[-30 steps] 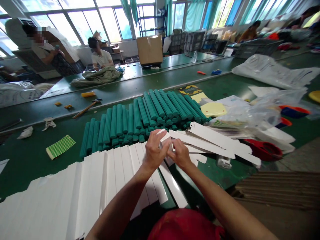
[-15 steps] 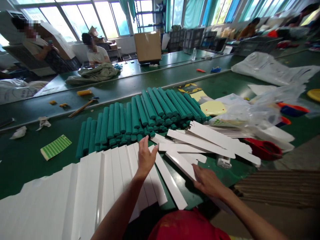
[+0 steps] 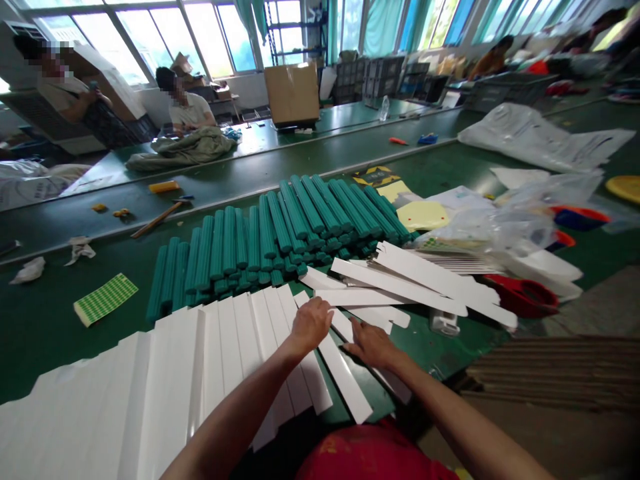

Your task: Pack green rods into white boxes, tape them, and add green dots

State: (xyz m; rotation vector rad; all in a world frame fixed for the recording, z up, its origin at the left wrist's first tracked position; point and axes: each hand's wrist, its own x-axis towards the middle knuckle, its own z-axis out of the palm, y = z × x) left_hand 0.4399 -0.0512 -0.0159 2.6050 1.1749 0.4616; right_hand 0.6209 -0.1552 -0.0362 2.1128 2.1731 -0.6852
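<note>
A long, narrow white carton (image 3: 393, 383) lies slanted in front of me, its far end between my hands. My left hand (image 3: 313, 323) is closed, with its curled fingertips at the carton's far end; the exact grip is partly hidden. Around the carton's middle is my right hand (image 3: 373, 343), thumb on the left side and fingers over the top. Just left of the held carton lies another narrow white carton (image 3: 345, 383). A wide row of white cartons (image 3: 170, 360) covers the table to the left.
Green ribbed rods (image 3: 270, 233) are piled beyond the cartons. Flat white card pieces (image 3: 400, 280) overlap to the right, near a red tape dispenser (image 3: 525, 295) and clear plastic bags (image 3: 500, 223). A green sticker sheet (image 3: 106, 299) and a hammer (image 3: 160, 217) lie left. Two people are across the tables.
My left hand has moved right from the carton row to the far end of the held carton, and its fingers have closed. My right hand has slid forward and left along that carton.
</note>
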